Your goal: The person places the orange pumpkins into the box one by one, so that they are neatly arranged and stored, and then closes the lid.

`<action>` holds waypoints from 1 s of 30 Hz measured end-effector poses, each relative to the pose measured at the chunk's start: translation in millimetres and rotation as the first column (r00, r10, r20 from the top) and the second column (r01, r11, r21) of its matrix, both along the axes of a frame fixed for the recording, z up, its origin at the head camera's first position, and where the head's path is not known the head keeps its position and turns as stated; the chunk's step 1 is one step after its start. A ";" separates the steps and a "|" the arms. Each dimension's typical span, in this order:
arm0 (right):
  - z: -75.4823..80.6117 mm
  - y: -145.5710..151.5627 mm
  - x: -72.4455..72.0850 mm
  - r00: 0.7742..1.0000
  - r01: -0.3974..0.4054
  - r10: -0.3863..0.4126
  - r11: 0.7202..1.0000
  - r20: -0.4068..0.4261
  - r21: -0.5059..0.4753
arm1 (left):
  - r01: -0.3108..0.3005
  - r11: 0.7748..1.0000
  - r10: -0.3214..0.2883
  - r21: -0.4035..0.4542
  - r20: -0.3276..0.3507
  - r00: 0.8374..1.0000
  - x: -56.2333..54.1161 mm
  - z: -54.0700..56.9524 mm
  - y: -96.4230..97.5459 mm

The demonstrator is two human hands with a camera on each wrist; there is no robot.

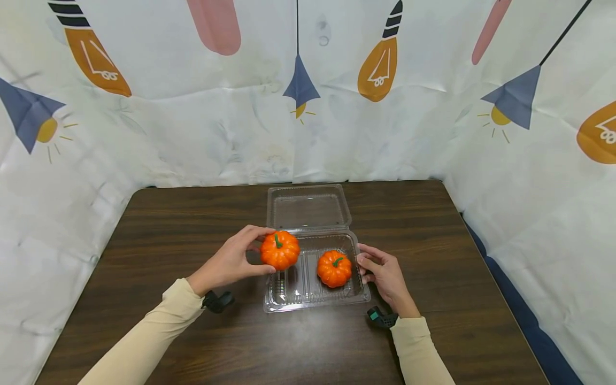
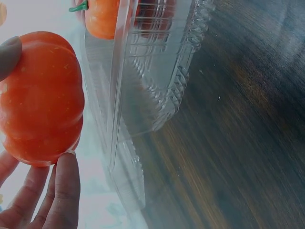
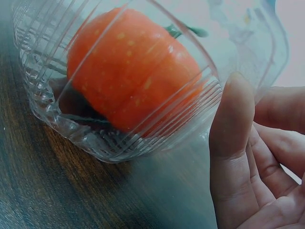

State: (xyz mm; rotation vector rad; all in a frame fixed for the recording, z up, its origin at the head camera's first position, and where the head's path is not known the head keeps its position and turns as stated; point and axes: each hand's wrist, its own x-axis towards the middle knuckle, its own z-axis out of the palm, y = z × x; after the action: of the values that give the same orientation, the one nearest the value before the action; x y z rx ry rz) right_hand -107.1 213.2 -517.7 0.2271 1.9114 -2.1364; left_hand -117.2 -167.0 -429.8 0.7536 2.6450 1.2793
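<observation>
My left hand point(image 1: 239, 258) holds an orange toy pumpkin point(image 1: 279, 250) with a green stem, thumb on one side and fingers on the other. The pumpkin is over the left part of a clear plastic clamshell container point(image 1: 299, 306), above its rim in the left wrist view. A second orange pumpkin point(image 1: 334, 269) sits inside the container's right half, seen through the clear wall in the right wrist view. At the container's right edge, my right hand point(image 1: 386, 275) pinches the rim, its thumb point(image 3: 233, 114) on the near side. The container's lid point(image 1: 309, 207) lies folded back, away from me.
The container stands on a dark wood-grain table point(image 1: 192, 321). Behind and beside the table hangs a white curtain point(image 1: 192, 133) printed with lamps and bulbs. Dark blue fabric point(image 1: 520, 310) shows past the table's right edge. Each wrist wears a black strap.
</observation>
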 end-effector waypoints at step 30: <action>3.4 0.2 0.1 0.999 -0.017 0.017 1.000 -0.032 -0.005 | 0.061 0.997 -0.059 -0.041 0.043 0.997 -4.4 -10.6 20.0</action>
State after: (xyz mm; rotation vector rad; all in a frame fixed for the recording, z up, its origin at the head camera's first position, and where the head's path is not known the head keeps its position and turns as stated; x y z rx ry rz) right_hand -106.9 213.4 -514.3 0.1759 1.9175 -2.1468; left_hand -121.6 -146.9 -440.4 0.7852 2.5878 1.2063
